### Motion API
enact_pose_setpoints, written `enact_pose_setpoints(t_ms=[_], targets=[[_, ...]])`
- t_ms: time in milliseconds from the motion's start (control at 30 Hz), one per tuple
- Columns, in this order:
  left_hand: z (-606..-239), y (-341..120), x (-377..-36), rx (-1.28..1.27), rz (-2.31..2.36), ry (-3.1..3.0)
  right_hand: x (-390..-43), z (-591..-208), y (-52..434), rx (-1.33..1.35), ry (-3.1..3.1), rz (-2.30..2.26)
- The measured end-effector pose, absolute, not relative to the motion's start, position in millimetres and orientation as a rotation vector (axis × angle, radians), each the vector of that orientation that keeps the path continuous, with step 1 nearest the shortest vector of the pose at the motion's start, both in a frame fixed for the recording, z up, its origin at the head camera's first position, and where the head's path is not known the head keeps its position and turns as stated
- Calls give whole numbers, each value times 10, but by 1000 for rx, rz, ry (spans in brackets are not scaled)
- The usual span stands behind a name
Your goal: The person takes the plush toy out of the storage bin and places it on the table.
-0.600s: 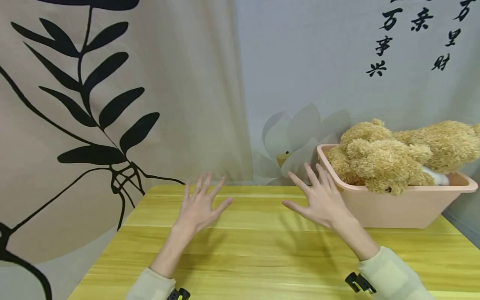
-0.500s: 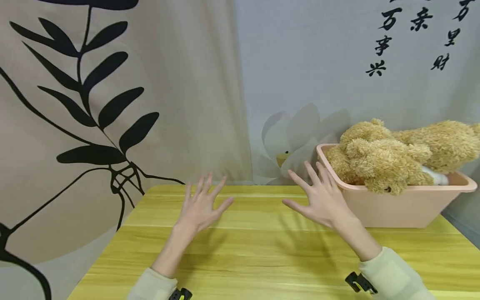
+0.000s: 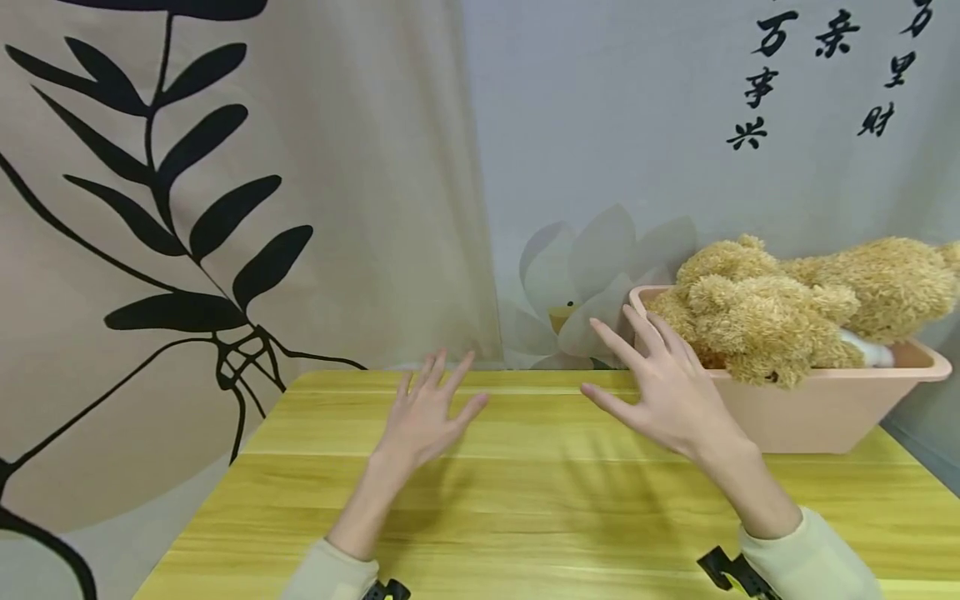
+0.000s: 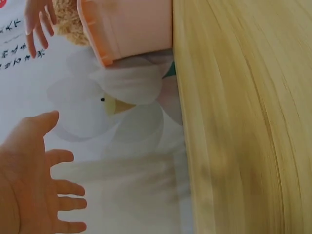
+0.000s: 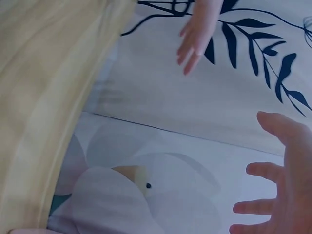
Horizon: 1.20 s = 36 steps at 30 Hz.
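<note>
Both hands hover over the wooden table with fingers spread and nothing held. My left hand [image 3: 424, 421] is left of the middle, its shadow falling on the boards beneath it. My right hand [image 3: 673, 398] is farther right, and its fingers overlap the left end of a pink plastic bin [image 3: 795, 412] in the head view. Tan fluffy plush toys [image 3: 772, 321] fill the bin and stick up above its rim. In the left wrist view, the left hand [image 4: 31, 183] shows its palm and separated fingers. The right wrist view shows the right hand's [image 5: 287, 180] thumb and fingers apart.
The wooden table [image 3: 510, 517] has its back edge against a printed cloth backdrop [image 3: 375, 183] with dark leaves, a pale flower and black characters. A white object [image 3: 870, 348] pokes out between the plush toys. Each forearm has a black wrist mount [image 3: 738, 573] near the sleeve.
Both hands have shifted to the right, the right one also slightly up toward the bin. The head view has turned a little. Both hands stay spread.
</note>
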<state>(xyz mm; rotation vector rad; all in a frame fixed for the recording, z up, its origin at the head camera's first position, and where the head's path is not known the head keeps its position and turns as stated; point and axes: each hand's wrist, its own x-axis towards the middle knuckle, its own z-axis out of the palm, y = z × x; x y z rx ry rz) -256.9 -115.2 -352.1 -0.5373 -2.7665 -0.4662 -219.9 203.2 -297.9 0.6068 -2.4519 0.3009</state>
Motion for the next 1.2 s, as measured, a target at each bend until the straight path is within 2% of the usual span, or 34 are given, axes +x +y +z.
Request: enact_pose_setpoints(t_ms=[600,1200], targets=[[-3545,-721,-2632,-637,-649,-2617,-2083,-2789,2601,574,-2054,516],[-3554,-291,-2684,-725,-802,-2555,-2030,-2836,3461,274,-1941,530]])
